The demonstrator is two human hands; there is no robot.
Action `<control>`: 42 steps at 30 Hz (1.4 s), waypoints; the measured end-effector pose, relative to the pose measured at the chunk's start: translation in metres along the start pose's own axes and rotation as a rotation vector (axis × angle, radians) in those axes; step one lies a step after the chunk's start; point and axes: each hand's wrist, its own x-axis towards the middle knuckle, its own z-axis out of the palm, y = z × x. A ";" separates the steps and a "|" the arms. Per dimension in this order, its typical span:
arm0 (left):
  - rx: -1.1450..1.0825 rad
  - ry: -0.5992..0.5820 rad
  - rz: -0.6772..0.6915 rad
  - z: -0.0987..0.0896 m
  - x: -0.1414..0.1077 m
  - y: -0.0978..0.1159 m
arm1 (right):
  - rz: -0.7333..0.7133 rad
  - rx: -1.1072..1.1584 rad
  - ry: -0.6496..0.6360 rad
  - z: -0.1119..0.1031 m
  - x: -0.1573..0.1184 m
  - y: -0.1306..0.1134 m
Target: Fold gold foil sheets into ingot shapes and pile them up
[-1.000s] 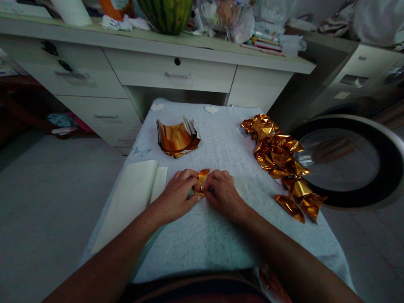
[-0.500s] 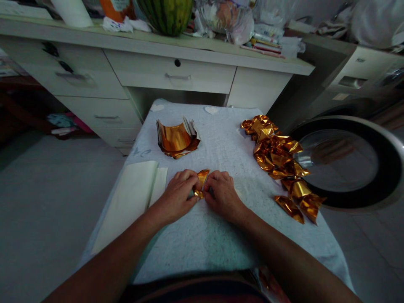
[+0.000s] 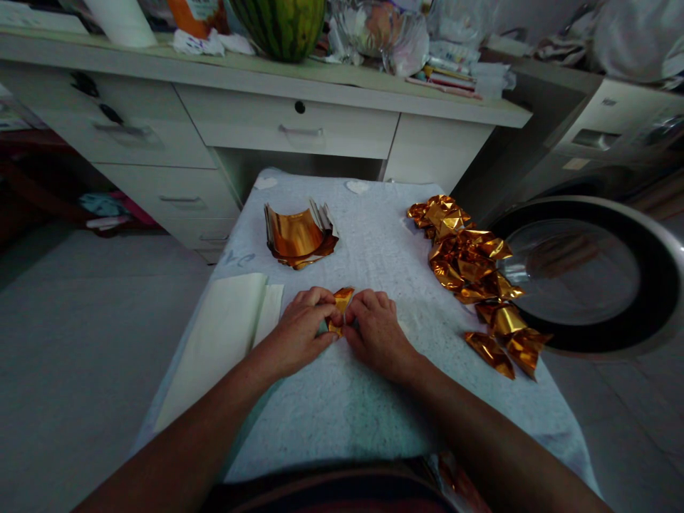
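A small folded piece of gold foil (image 3: 343, 299) is between my two hands at the middle of the cloth-covered table (image 3: 374, 420). My left hand (image 3: 307, 324) pinches its left side. On its right edge, the fingers of my right hand (image 3: 377, 328) are closed, their tips partly hidden. Farther back on the left lies a curved stack of gold foil sheets (image 3: 296, 235). Several folded gold foil pieces (image 3: 464, 256) are heaped in a row along the right side. Pale folded paper (image 3: 219, 335) lies left of my left hand.
Behind the table, a white counter with drawers (image 3: 288, 128) holds a watermelon (image 3: 281, 25), plastic bags (image 3: 406, 46) and an orange container (image 3: 197, 16). An open round washing machine door (image 3: 662, 278) stands at the table's right edge.
The fingers of both hands have shifted slightly on the foil piece, and its lower part looks flatter. The stack and the heap have not moved.
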 end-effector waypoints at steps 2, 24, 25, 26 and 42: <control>-0.003 -0.005 0.002 0.000 0.000 0.000 | -0.018 -0.014 -0.003 0.000 -0.001 0.001; 0.013 -0.003 -0.016 0.000 -0.002 0.005 | -0.010 -0.023 0.022 -0.010 -0.006 0.014; 0.015 -0.001 -0.017 0.000 -0.001 0.006 | -0.017 -0.002 0.035 -0.010 -0.006 0.016; 0.015 0.001 -0.018 -0.001 -0.001 0.007 | -0.022 0.024 0.057 -0.011 -0.005 0.018; 0.174 0.206 -0.032 0.011 -0.001 0.010 | -0.058 0.058 0.099 -0.005 0.014 0.017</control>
